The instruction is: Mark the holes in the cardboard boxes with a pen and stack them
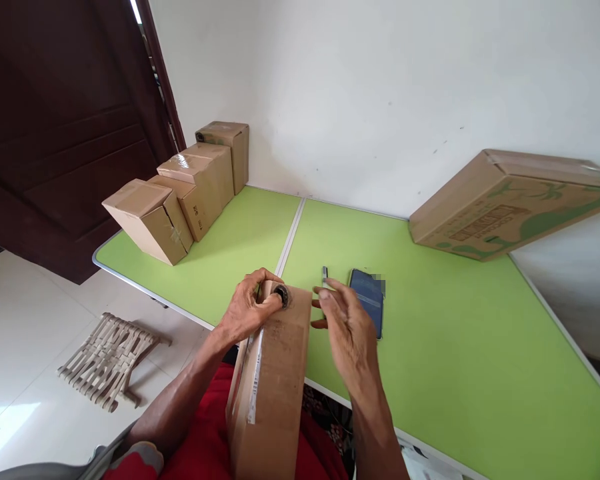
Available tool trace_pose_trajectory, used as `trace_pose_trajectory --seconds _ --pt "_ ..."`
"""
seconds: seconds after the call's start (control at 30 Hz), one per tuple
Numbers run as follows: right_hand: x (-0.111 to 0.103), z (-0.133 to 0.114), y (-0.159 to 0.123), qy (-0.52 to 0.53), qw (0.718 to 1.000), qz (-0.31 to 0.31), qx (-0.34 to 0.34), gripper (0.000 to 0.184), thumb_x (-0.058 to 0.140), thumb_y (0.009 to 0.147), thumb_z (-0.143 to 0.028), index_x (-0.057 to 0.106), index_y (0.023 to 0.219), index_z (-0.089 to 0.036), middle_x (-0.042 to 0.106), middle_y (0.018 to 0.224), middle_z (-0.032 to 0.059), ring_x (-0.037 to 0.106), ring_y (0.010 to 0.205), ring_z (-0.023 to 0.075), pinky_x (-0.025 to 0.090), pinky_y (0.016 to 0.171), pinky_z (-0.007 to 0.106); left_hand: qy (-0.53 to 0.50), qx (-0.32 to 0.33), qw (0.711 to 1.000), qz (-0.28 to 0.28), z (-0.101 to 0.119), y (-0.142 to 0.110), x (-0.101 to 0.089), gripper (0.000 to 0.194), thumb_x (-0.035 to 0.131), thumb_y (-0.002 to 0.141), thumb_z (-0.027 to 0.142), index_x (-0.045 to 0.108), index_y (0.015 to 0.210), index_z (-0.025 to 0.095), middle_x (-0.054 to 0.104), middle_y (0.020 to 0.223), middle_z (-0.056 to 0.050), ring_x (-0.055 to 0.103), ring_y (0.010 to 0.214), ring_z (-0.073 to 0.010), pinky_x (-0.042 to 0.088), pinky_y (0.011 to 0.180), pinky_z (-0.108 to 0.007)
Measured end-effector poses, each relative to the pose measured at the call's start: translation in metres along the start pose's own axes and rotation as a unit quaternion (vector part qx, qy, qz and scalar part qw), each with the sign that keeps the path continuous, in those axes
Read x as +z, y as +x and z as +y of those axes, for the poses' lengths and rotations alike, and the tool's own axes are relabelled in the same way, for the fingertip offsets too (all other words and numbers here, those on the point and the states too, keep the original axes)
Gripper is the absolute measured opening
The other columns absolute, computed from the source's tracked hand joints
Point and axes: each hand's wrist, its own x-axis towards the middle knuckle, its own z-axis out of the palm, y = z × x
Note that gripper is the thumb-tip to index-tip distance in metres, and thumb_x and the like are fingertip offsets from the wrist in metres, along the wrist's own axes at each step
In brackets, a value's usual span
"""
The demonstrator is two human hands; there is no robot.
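A long cardboard box [283, 373] stands tilted between my lap and the near table edge, a white barcode label strip [255, 387] along its left edge. My left hand [250, 307] is closed on its far end, the fingers over the far left corner. Its thumb presses at a small round ring [284, 295] with a dark centre; whether this is a tape roll or a hole in the box I cannot tell. Just right of the box hovers my right hand [347, 320], fingers apart and bent, holding nothing visible. Beyond its fingertips lies a slim grey-and-black tool [325, 273], partly hidden.
A phone [367, 300] lies on the green table [455, 320], right of my right hand. Several cardboard boxes [200, 180] line the table's left side. A larger printed box [510, 207] leans at the back right. A woven stool [107, 360] stands on the floor at left.
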Motion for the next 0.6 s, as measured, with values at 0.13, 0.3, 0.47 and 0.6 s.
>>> trace_pose_trajectory --seconds 0.13,0.3,0.47,0.6 --pt "-0.005 0.013 0.020 -0.223 0.968 -0.006 0.113 0.038 0.054 0.106 -0.044 0.071 0.116 -0.011 0.079 0.102 0.0243 0.076 0.107 0.0416 0.055 0.089 0.048 -0.022 -0.009 1.000 0.000 -0.003 -0.002 0.001 0.030 0.063 0.077 0.038 0.070 0.099 0.019 0.064 0.090 -0.003 0.058 0.083 -0.0224 0.043 0.073 -0.033" --pt "0.014 0.029 0.042 -0.230 0.959 0.003 0.163 0.012 0.062 0.095 -0.020 0.069 0.087 -0.014 0.075 0.101 0.0314 0.073 0.109 0.0496 0.052 0.085 0.053 -0.014 0.032 0.999 -0.027 -0.007 -0.009 0.001 0.041 0.066 0.086 0.048 0.070 0.116 0.020 0.067 0.111 -0.008 0.060 0.105 -0.0294 0.046 0.092 -0.041" --pt "0.006 0.046 0.045 -0.062 0.987 -0.017 0.150 0.031 0.070 0.084 -0.035 0.052 0.061 -0.025 0.063 0.061 0.0103 0.069 0.070 0.0308 0.047 0.064 0.037 -0.026 0.083 0.991 -0.100 -0.025 -0.010 -0.007 0.063 0.072 0.087 0.057 0.057 0.136 0.022 0.062 0.131 -0.012 0.057 0.126 -0.0358 0.044 0.110 -0.049" --pt "-0.018 0.036 0.029 0.146 0.984 -0.012 0.101 0.051 0.062 0.076 -0.078 0.052 0.080 -0.028 0.062 0.064 0.0001 0.056 0.053 0.0181 0.043 0.049 0.030 -0.051 0.087 0.986 -0.136 -0.035 -0.007 -0.012 0.072 0.072 0.086 0.058 0.050 0.144 0.021 0.058 0.137 -0.013 0.055 0.132 -0.0375 0.044 0.115 -0.052"
